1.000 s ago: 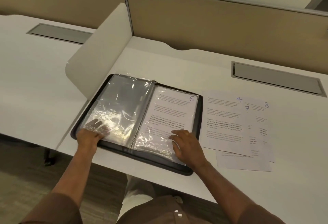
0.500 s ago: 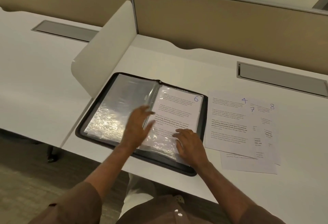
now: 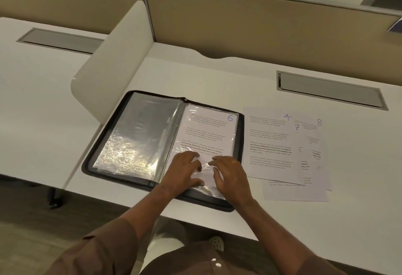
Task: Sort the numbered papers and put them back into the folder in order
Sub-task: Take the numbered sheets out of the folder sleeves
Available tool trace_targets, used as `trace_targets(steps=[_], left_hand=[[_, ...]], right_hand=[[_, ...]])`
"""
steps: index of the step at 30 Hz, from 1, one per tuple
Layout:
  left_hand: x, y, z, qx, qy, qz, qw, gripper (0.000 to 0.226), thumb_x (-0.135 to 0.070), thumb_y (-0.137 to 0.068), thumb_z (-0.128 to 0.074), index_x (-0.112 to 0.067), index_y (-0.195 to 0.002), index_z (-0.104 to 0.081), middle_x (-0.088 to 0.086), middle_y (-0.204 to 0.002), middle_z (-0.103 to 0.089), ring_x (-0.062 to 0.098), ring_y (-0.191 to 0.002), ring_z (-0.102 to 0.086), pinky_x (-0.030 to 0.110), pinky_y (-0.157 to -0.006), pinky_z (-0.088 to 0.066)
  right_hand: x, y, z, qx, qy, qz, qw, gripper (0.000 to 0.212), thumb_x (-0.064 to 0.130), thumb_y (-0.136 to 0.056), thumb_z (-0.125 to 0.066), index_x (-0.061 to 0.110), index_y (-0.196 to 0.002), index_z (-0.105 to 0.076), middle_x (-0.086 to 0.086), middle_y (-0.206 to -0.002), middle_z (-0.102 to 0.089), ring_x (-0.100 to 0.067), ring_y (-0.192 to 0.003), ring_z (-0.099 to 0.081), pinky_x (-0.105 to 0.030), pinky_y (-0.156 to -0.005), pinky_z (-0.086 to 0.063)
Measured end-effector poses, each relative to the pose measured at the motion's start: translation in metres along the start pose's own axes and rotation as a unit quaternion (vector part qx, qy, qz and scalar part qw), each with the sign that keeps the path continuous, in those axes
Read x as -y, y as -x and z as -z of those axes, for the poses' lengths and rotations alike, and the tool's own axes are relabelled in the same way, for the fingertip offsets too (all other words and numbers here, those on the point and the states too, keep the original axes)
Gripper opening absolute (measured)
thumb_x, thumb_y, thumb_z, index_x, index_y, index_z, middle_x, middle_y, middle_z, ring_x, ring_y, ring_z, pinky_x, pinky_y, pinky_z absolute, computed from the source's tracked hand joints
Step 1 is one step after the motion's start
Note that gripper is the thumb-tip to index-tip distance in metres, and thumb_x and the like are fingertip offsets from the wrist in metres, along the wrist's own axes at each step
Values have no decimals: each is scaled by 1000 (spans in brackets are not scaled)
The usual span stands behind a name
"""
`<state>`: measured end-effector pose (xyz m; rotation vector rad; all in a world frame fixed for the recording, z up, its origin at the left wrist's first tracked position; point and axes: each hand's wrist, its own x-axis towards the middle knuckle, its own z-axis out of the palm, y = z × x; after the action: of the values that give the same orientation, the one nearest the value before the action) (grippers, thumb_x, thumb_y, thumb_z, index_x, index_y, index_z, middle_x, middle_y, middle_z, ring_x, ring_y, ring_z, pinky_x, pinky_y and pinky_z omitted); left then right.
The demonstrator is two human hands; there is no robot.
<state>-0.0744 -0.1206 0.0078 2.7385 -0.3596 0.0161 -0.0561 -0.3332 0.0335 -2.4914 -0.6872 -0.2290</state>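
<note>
Both the left hand (image 3: 185, 169) and right hand (image 3: 230, 173) lay spread flat on sheet 6 (image 3: 208, 135), sleeved in the open folder (image 3: 239, 135) on the bench (image 3: 359, 198); thin, limp and slick, it probably wanted pinching at its near edge.

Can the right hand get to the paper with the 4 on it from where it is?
Probably yes. The right hand lies on the folder page marked 6, and the paper marked 4 sits uncovered on the desk just to its right, with nothing between them.
</note>
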Motion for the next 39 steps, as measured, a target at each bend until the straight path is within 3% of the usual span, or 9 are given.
trace_targets(steps=[7,12,19,22,25,27,34,37,39], left_hand=[[1,-15,14,-5,16,-12,1000,18,-27,-77,-84,-14,-80,-72,7,-114,-72,28,-102,-66,40,-88,-52],[-1,-13,24,41,84,10,996,17,-26,-99,-60,-11,-100,-67,5,-122,-67,22,-112,-59,38,-97,-47],[-9,2,25,-49,87,-7,995,16,-18,-98,-64,-6,-105,-72,8,-128,-66,23,-115,-61,36,-98,-51],[-7,6,27,-58,89,-6,994,17,-21,-99,-61,-9,-105,-72,5,-128,-66,20,-114,-61,32,-96,-49],[-5,8,29,-58,87,-12,994,31,-35,-100,-50,-14,-106,-71,2,-128,-65,16,-117,-58,32,-99,-50],[-4,7,30,-52,76,-13,996,42,-45,-99,-41,-16,-109,-71,1,-130,-64,16,-124,-54,33,-105,-45],[17,9,18,-60,20,55,996,61,-61,-102,-28,-20,-131,-63,5,-149,-52,25,-144,-39,47,-117,-31],[22,12,16,-50,32,84,995,68,-67,-101,-21,-22,-133,-61,5,-152,-48,25,-147,-35,47,-120,-25],[23,12,15,-43,34,90,994,74,-71,-99,-17,-22,-133,-60,5,-153,-47,25,-147,-34,46,-121,-23]], right_hand=[[45,16,14,123,-65,110,984,28,17,-90,-66,23,-117,-68,2,-105,-74,-15,-93,-66,-31,-78,-59],[78,38,-5,207,12,90,974,44,35,-100,-55,19,-141,-56,-4,-142,-59,-21,-128,-58,-33,-109,-41],[88,44,-26,205,116,-4,972,65,48,-84,-75,14,-137,-61,-7,-136,-64,-25,-124,-62,-41,-110,-41],[96,40,-26,216,125,-10,968,68,50,-93,-64,14,-149,-47,-10,-152,-49,-30,-140,-48,-44,-117,-22],[98,34,-28,240,119,-34,963,80,52,-103,-45,16,-162,-6,-13,-169,3,-32,-156,3,-43,-114,18],[96,29,-31,256,151,-32,954,82,54,-103,-41,16,-161,3,-14,-166,16,-33,-153,17,-46,-114,25],[76,35,-39,289,175,-28,941,78,50,-104,-44,14,-162,-7,-21,-167,-5,-41,-154,-10,-53,-119,6],[69,48,-36,284,195,24,938,75,40,-86,-77,10,-148,-48,-18,-143,-56,-35,-124,-58,-51,-112,-38],[63,47,-33,261,196,43,944,71,40,-76,-84,11,-135,-60,-11,-124,-67,-27,-107,-65,-45,-101,-51]])
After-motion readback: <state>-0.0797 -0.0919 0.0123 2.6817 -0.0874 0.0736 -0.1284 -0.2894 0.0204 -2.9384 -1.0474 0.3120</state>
